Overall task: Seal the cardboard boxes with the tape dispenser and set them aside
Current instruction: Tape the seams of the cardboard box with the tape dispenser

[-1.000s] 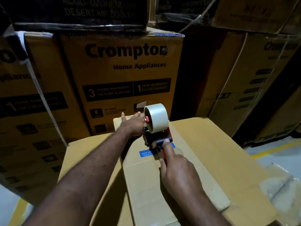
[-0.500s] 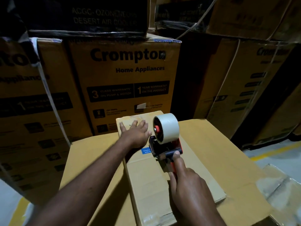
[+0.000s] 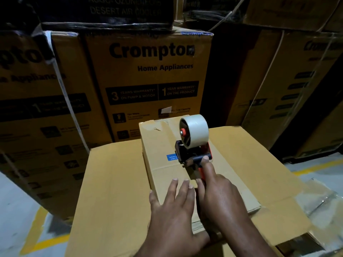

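Note:
A small cardboard box (image 3: 159,145) with a blue label lies on top of a larger flat cardboard box (image 3: 115,191). The tape dispenser (image 3: 193,141), black and red with a pale tape roll, stands on the small box's top near the middle seam. My right hand (image 3: 217,191) grips its red handle, index finger stretched along the black bar. My left hand (image 3: 174,204) lies flat on the near part of the small box, fingers straight, right beside the right hand.
Tall stacked Crompton cartons (image 3: 148,80) wall in the back and left, more cartons (image 3: 289,86) at the right. Grey floor with yellow lines (image 3: 42,234) shows at the lower left and right. A crumpled clear plastic sheet (image 3: 323,206) lies at the right edge.
My left hand has moved from the far end of the small box to its near end. The dispenser has been drawn toward me along the seam.

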The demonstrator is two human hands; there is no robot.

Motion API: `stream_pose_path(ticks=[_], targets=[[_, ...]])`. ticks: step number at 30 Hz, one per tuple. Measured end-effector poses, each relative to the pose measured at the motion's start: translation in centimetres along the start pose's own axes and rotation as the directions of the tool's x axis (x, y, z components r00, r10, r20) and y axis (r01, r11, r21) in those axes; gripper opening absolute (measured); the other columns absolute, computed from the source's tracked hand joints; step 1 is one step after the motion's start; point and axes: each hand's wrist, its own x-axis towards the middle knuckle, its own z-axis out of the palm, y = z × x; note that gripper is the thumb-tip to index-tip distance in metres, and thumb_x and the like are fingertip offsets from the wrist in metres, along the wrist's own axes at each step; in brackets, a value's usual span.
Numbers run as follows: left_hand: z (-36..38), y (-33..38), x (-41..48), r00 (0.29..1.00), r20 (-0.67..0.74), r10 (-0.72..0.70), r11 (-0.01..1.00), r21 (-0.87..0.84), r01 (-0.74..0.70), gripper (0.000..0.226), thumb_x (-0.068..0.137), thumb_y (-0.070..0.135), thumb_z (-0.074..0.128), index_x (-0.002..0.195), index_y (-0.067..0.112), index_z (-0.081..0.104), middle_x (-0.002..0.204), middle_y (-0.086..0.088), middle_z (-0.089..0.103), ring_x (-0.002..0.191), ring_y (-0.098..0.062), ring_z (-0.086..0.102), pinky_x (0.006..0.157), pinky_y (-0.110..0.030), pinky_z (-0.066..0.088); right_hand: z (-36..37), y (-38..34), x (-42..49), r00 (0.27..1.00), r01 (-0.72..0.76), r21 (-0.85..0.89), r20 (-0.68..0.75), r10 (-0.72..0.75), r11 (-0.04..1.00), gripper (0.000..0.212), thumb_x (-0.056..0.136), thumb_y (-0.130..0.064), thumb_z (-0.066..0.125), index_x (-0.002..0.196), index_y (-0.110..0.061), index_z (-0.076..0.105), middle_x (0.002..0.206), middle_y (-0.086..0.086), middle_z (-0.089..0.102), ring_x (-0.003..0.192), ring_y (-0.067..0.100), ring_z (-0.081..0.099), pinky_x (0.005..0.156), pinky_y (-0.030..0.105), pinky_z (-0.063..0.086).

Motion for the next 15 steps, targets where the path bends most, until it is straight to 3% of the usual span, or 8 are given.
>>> stream_pose_path(ticks=[9,15], targets=[[-0.9,-2.9,5.5,0.989,-0.143,-0.045,0.998,-0.043,0.039,0.1,0.085,0.078,0.044,0.162,0.027,0.007,0.17,0.009,-0.009,0.156,-0.014,-0.013,0.121,-0.064,0.011,0.8,-0.7,6.0,1.0,0.022,-0.032,0.006,-0.022,0.999,0.054,0.103,-0.031,0.049,0.149,-0.025,0.021,0.103,0.011,0.069,0.087,0.03,0.065,0.065,0.036,0.05],[-0.9,-2.9,7.4,0.987,-0.153,-0.044,0.999,0.009,0.046,0.096,0.088,0.074,0.043,0.162,0.024,0.008,0.171,0.006,-0.006,0.156,-0.017,-0.01,0.119,-0.069,0.008,1.0,0.1,8.1,0.999,0.045,-0.045,0.01,-0.044,0.998,0.056,0.1,-0.03,0.052,0.148,-0.026,0.022,0.105,0.016,0.069,0.089,0.034,0.064,0.064,0.036,0.049]])
